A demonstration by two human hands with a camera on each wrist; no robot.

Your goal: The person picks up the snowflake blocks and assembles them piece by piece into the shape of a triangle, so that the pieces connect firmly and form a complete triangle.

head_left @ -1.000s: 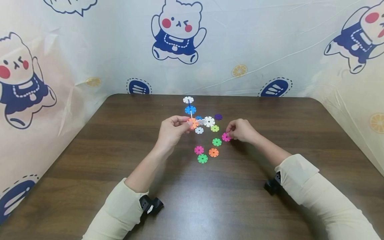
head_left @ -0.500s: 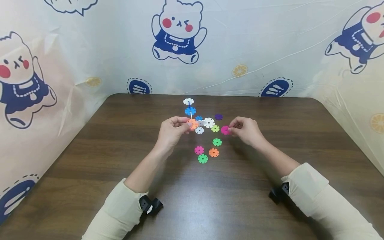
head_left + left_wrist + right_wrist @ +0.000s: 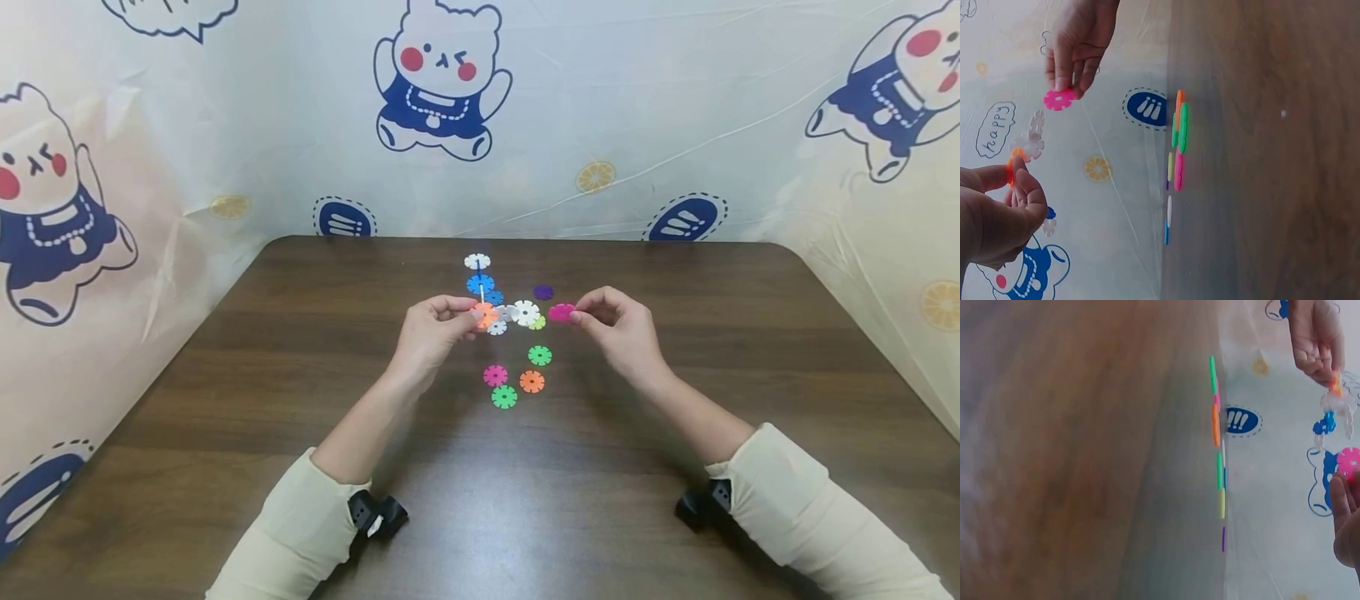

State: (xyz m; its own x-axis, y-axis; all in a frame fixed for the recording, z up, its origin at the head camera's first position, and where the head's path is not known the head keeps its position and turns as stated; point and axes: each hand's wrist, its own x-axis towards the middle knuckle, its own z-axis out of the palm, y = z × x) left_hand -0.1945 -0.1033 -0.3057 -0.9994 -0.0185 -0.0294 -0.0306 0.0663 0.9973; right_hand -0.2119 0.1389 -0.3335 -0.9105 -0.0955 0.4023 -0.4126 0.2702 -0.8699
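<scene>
Left hand and right hand face each other near the middle of the frame, both with fingers curled in a pinch. The left one holds a notched round orange plastic disc, the corner of a bent chain. One part goes up the frame, through a notched blue plastic disc; the other goes right, to a notched white plastic disc. The right one holds a notched bright pink plastic disc just right of that white end, not touching, tipped so its long way runs left to right. Below, loose green and orange discs lie on the brown wooden table. No box or cup shows.
</scene>
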